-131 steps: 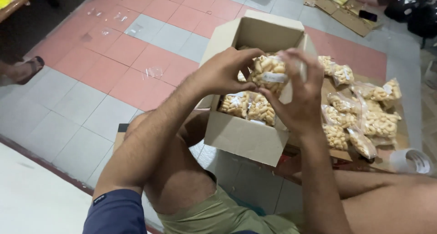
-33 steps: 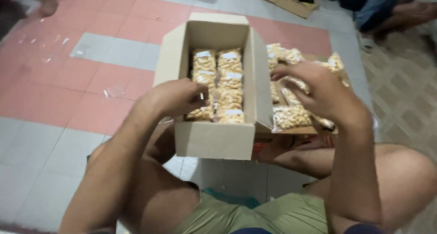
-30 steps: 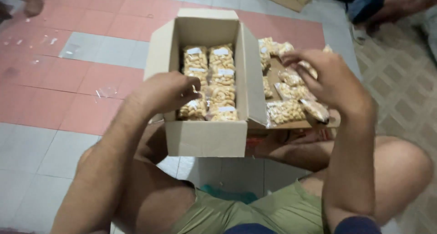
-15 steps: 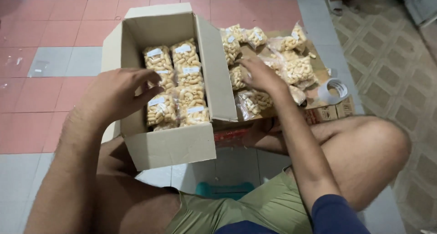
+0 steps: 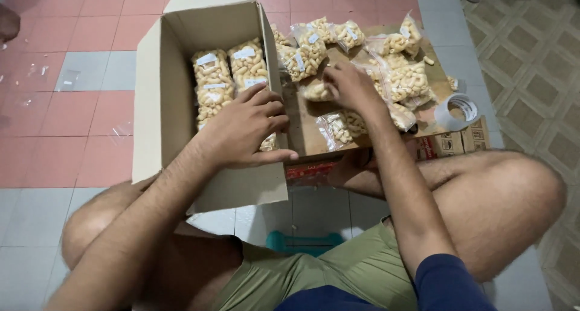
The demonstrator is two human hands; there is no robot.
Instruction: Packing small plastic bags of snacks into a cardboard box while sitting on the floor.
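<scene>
Head view, looking straight down: the left hand (image 5: 244,129) has dropped into the open cardboard box (image 5: 148,105), palm down and fingers spread loosely, lying on the snack packets in the box (image 5: 229,75) near its right wall; it presses rather than pinches. Half a second ago that hand was at the box's left side, so it has slid across the rows, which look nearly full.

The right hand (image 5: 350,87) has moved off the box edge and out to the loose snack packets (image 5: 399,75) heaped on the flattened cardboard sheet (image 5: 308,136) lying on the floor. Its fingers curl down over a clear packet at the near side of the heap. Whether they have closed on it, I cannot tell; the fingertips are hidden.

A roll of clear tape (image 5: 457,110) sits at the sheet's right edge, well apart from both hands. The person sits cross-legged on the tiled floor (image 5: 72,63), box between the knees, sheet just right of it.

My read: another packet is being picked for the box.
</scene>
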